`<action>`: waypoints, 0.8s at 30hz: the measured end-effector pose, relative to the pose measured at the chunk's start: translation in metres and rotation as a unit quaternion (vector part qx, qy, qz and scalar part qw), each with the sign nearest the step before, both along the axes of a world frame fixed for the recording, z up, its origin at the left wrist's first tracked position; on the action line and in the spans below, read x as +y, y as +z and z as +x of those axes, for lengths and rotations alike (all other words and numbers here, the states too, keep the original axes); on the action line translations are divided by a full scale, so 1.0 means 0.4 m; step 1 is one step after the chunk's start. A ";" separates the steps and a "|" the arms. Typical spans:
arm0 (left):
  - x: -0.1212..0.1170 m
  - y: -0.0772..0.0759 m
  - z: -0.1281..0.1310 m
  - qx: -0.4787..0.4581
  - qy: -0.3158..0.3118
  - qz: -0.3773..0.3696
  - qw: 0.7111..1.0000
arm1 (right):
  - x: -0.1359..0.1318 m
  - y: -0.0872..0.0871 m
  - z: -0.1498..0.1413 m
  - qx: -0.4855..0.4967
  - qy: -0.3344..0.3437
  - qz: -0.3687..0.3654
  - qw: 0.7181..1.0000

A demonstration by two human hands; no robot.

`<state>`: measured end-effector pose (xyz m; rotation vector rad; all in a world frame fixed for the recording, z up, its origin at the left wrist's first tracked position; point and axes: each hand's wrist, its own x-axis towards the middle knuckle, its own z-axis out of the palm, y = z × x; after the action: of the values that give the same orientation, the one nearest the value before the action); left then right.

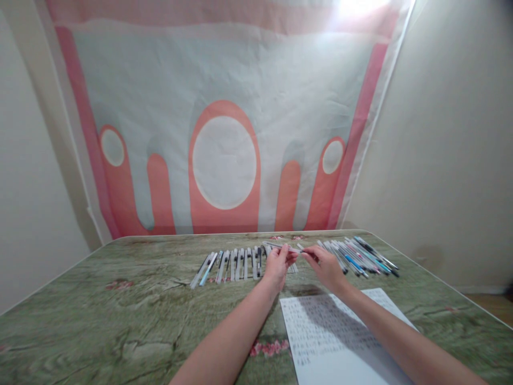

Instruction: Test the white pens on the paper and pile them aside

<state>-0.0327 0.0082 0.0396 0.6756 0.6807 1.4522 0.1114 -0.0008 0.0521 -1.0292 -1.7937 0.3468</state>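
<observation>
A slim, pale, translucent pen (274,245) is held level above the table, between my two hands. My left hand (278,264) is closed around its body. The fingers of my right hand (320,263) pinch its dark right end, where a small part is too fine to make out. Left of my hands lies a row of pens (236,264), set side by side, mostly clear with dark parts and one light blue. On the right lies a looser bunch of pens (356,256) in black, blue, pink and clear. My left hand hides part of the row.
A white sheet of paper (332,358) with rows of handwriting lies under my right forearm. The wood-patterned table (100,326) has printed pink flowers. Behind its far edge hangs a pink and grey cloth (224,64), with walls at both sides.
</observation>
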 end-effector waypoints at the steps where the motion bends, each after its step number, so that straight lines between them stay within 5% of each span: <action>1: -0.001 0.000 0.001 0.002 -0.006 0.006 1.000 | 0.000 -0.001 0.000 0.003 -0.001 -0.009 1.000; 8: -0.006 -0.002 0.004 -0.018 -0.028 0.002 0.999 | 0.016 -0.009 -0.008 0.122 0.085 -0.233 0.961; 15: -0.001 -0.002 -0.003 -0.025 -0.029 -0.008 0.999 | 0.013 -0.006 -0.004 0.032 0.052 -0.101 0.993; 21: -0.001 -0.007 -0.003 -0.020 -0.049 -0.009 0.999 | 0.026 -0.017 0.002 0.058 0.084 -0.198 0.975; 24: 0.000 -0.010 -0.003 -0.022 -0.048 -0.007 0.999 | 0.029 -0.020 0.006 0.057 0.077 -0.172 0.980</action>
<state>-0.0340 0.0084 0.0357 0.6546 0.6155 1.3680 0.1136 0.0110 0.0441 -1.0828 -1.7491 0.8195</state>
